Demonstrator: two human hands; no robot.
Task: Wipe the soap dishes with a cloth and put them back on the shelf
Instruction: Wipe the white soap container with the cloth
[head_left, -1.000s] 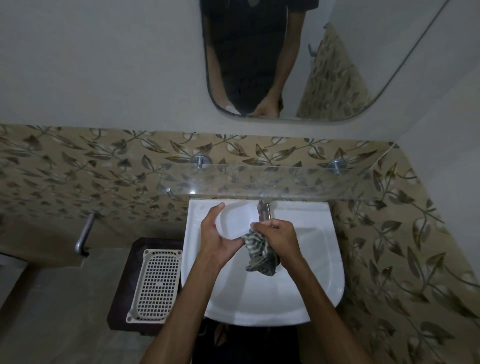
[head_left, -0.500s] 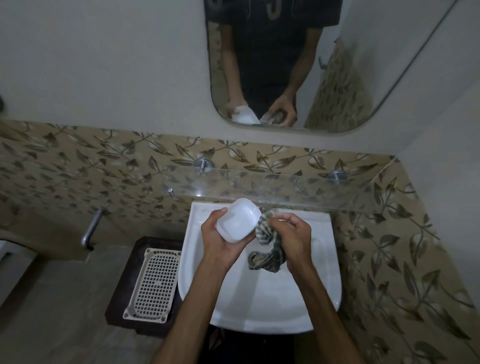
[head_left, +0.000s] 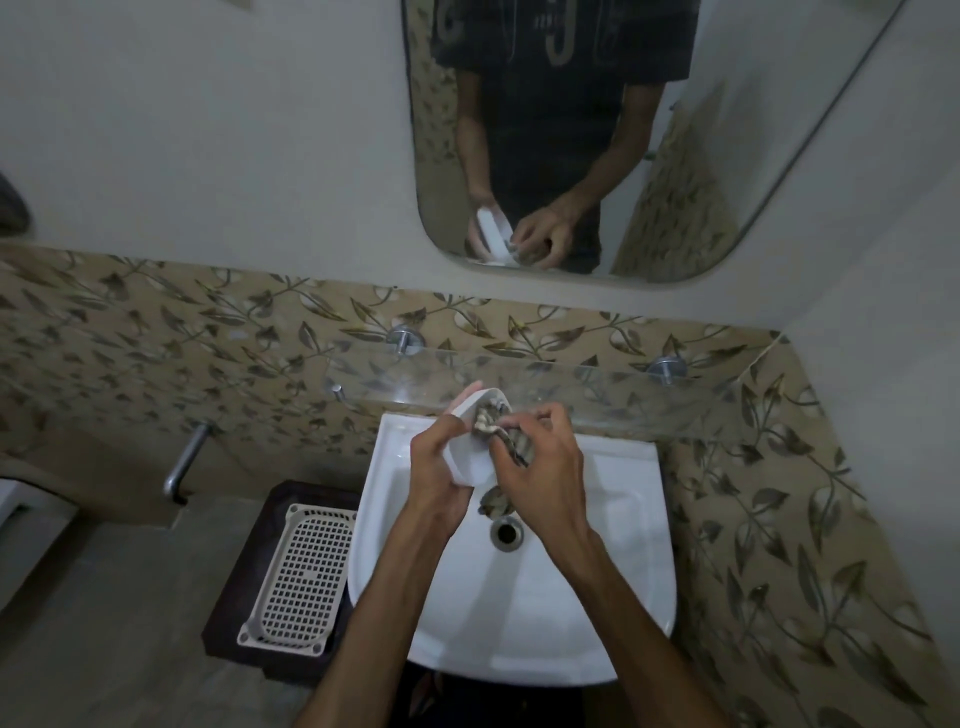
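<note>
Above the white sink (head_left: 613, 530), my left hand (head_left: 436, 467) grips a white soap dish (head_left: 470, 457), tilted on its edge with its hollow facing right. My right hand (head_left: 545, 473) holds a striped cloth (head_left: 498, 426) and pushes part of it into the dish's hollow. A tail of the cloth hangs down below my hands, near the drain (head_left: 506, 532). Just behind the dish runs the glass shelf (head_left: 597, 384), fixed to the leaf-patterned tiles.
A mirror (head_left: 701, 156) above the shelf reflects my hands and the dish. A white perforated tray (head_left: 301, 571) lies on a dark stool left of the sink. A metal tap (head_left: 182, 462) sticks out of the wall at the left.
The dish has turned from flat to standing on its edge, and my right hand has brought the cloth from beside the dish into its hollow. Both hands rose slightly towards the shelf.
</note>
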